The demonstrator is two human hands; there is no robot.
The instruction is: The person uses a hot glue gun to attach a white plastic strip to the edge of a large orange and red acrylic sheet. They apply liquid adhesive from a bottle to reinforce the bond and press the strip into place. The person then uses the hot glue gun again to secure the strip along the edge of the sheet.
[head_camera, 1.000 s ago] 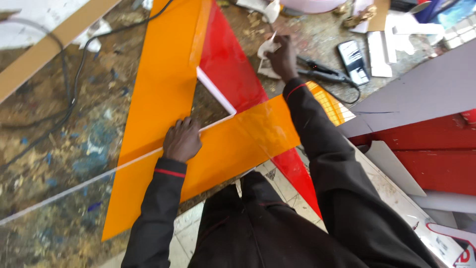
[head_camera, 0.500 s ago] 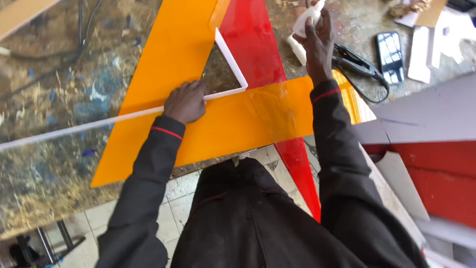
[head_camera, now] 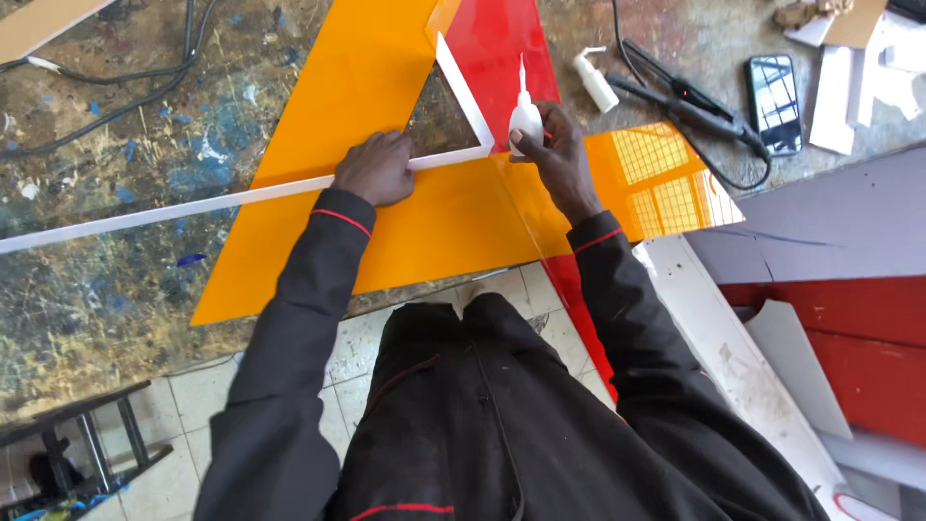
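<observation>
A large orange acrylic letter shape [head_camera: 318,106] lies flat on the stained workbench, partly over a red acrylic sheet [head_camera: 502,53]. A long white plastic strip [head_camera: 174,207] runs along the orange piece's inner edge and bends up at a corner. My left hand [head_camera: 376,169] presses down on this strip. My right hand [head_camera: 550,150] holds a small white glue bottle [head_camera: 525,116] with its thin nozzle pointing up, right beside the strip's corner.
A second white glue bottle [head_camera: 595,80], a black hand tool with cable [head_camera: 680,96] and a phone [head_camera: 774,90] lie to the right. White cut pieces [head_camera: 839,82] sit far right. Grey and red panels [head_camera: 830,289] lean lower right. Cables [head_camera: 106,82] cross the upper left.
My right hand has come back from the far side of the bench with the glue bottle, down to the strip's corner. My left hand has stayed pressed on the strip.
</observation>
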